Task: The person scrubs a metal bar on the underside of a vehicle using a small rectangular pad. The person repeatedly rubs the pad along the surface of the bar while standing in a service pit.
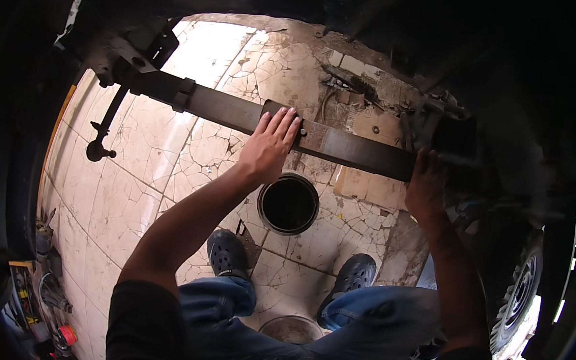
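A long dark leaf spring runs across in front of me, sloping down to the right, with a clip band near its left end and a bolt head close to its middle. My left hand lies on the spring beside that bolt, palm down, its fingers stretched out and close together. Farther right, my right hand rests against the spring in shadow. Its fingers reach up across the metal, and the thumb is hard to make out. To the left, a dark rod with a ball joint hangs from the vehicle's underside.
On the cracked tile floor below the spring stands a round open container; a metal basin sits between my legs. Flattened cardboard lies at the right. Tools and a red tape roll are lower left, a tyre lower right.
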Action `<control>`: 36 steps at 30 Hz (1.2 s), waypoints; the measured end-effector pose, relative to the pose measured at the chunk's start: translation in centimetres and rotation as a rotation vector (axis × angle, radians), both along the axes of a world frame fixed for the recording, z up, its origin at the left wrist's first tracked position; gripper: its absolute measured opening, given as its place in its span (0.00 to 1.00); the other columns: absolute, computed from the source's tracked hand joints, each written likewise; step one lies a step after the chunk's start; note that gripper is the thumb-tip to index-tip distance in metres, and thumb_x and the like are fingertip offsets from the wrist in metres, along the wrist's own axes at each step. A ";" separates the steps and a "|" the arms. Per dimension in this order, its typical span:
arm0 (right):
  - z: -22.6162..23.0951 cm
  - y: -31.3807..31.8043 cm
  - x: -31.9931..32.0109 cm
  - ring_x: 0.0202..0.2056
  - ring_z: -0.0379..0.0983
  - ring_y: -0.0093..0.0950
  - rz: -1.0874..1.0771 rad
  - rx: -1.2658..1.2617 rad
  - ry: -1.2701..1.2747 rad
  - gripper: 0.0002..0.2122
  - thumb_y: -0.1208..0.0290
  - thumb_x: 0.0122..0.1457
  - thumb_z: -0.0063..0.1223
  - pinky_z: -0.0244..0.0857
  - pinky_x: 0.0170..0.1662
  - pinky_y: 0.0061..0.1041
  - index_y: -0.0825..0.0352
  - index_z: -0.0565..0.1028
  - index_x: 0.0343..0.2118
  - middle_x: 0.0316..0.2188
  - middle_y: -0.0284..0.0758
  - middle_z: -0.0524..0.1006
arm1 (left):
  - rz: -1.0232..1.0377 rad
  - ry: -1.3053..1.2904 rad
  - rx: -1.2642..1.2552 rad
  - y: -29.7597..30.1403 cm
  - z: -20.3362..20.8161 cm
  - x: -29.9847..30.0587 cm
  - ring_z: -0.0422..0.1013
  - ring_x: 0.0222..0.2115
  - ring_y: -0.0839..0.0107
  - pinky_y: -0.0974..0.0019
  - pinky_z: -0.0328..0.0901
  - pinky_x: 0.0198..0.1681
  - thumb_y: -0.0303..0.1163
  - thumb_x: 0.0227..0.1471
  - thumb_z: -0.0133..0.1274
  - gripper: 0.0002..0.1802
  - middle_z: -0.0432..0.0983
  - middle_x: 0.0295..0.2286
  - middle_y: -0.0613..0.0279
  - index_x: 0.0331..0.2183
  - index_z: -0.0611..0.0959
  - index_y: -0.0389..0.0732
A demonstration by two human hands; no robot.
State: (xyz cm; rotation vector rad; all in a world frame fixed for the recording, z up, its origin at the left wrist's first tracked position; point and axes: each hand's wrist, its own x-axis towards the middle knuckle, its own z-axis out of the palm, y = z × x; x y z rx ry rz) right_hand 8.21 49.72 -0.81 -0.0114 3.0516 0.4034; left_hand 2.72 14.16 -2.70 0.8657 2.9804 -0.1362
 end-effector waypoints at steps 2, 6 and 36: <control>-1.0 0.5 -0.3 0.66 0.48 0.55 0.028 -0.018 0.017 0.44 0.64 0.53 0.62 0.44 0.66 0.50 0.74 0.46 0.66 0.64 0.57 0.52 | 0.034 0.048 0.042 0.4 -0.9 -2.1 0.40 0.68 0.53 0.52 0.37 0.70 0.29 0.40 0.52 0.50 0.44 0.66 0.45 0.64 0.53 0.30; -1.9 1.8 -0.2 0.66 0.47 0.55 0.051 -0.030 0.051 0.44 0.64 0.53 0.62 0.43 0.67 0.49 0.74 0.46 0.66 0.64 0.58 0.52 | 0.018 -0.025 0.059 1.1 -0.2 -0.5 0.40 0.68 0.53 0.52 0.37 0.70 0.26 0.40 0.51 0.49 0.44 0.66 0.44 0.64 0.52 0.30; -1.3 1.8 -0.7 0.66 0.48 0.52 0.035 0.006 0.037 0.39 0.62 0.56 0.57 0.44 0.67 0.47 0.74 0.50 0.65 0.64 0.56 0.53 | -0.022 -0.062 0.059 0.2 0.6 0.1 0.39 0.68 0.54 0.53 0.35 0.70 0.28 0.44 0.48 0.46 0.42 0.67 0.47 0.65 0.52 0.31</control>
